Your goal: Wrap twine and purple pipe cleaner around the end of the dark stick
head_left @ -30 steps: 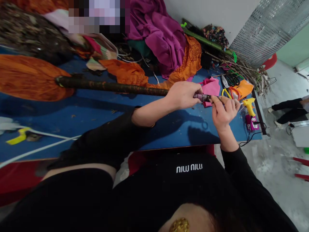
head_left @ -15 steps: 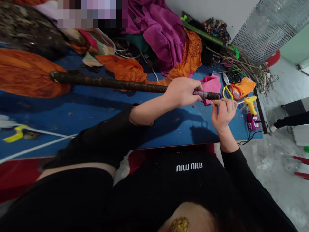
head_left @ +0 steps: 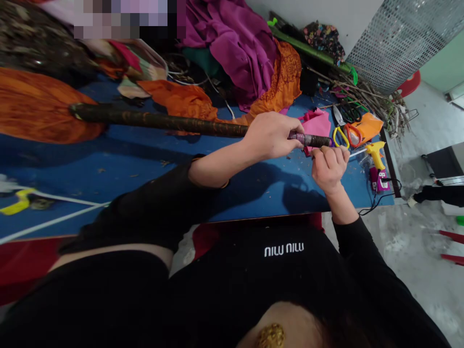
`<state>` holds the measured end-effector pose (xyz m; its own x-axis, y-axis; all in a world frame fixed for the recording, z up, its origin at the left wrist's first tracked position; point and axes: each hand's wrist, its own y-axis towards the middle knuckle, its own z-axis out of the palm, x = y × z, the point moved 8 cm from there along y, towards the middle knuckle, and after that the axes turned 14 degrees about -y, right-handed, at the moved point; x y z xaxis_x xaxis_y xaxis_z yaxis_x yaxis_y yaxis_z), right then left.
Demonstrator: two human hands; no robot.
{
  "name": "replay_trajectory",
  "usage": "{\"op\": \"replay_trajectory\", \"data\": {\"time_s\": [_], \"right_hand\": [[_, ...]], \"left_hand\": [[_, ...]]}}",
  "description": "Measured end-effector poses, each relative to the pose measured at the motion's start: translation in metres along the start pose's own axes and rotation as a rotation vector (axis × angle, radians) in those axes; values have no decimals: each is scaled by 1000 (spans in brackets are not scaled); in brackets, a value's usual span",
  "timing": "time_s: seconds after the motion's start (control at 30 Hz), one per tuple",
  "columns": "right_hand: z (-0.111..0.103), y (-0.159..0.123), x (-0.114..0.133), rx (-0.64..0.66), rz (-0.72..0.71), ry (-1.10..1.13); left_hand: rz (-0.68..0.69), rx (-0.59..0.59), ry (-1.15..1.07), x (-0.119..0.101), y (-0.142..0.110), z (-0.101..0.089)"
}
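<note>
A long dark brown stick (head_left: pixel 166 122) lies across the view, its left end running into a bulging orange cloth bundle (head_left: pixel 39 105). My left hand (head_left: pixel 266 136) is closed around the stick near its right end. Beyond those fingers the stick has a purple-grey wrapped band (head_left: pixel 297 137) and a dark ringed tip with a spot of blue. Just below this tip, my right hand (head_left: pixel 329 166) is closed with thumb and fingers pinched together. What the pinch holds, if anything, is too small to make out.
Scissors (head_left: pixel 340 137) with yellow and orange handles, pink cloth (head_left: pixel 317 123) and a yellow glue gun (head_left: pixel 376 153) lie right of the stick on the blue table (head_left: pixel 250 193). Purple cloth (head_left: pixel 242 48) and thin twigs (head_left: pixel 387 99) lie behind. A pale strip (head_left: pixel 54 222) crosses the left.
My right hand has shifted slightly left along the underside of the stick's tip, still pinched. My left hand keeps its hold on the stick. The whole view has drifted a little.
</note>
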<state>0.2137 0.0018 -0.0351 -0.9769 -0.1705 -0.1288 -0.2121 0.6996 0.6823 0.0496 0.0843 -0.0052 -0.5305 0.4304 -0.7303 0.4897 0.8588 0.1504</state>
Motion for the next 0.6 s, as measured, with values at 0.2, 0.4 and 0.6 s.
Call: {"op": "replay_trajectory", "data": {"time_s": [0.2,0.4,0.6], "right_hand": [[21,-2,-6,177,36,74],[22,-4,-11,176,46,99],[7,-7,-8,-41,-10,-159]], "left_hand": [[40,26,-44,-1,2,-1],[34,24,-67,1,4,-5],[99,-1,-2,-6,-1,-13]]}}
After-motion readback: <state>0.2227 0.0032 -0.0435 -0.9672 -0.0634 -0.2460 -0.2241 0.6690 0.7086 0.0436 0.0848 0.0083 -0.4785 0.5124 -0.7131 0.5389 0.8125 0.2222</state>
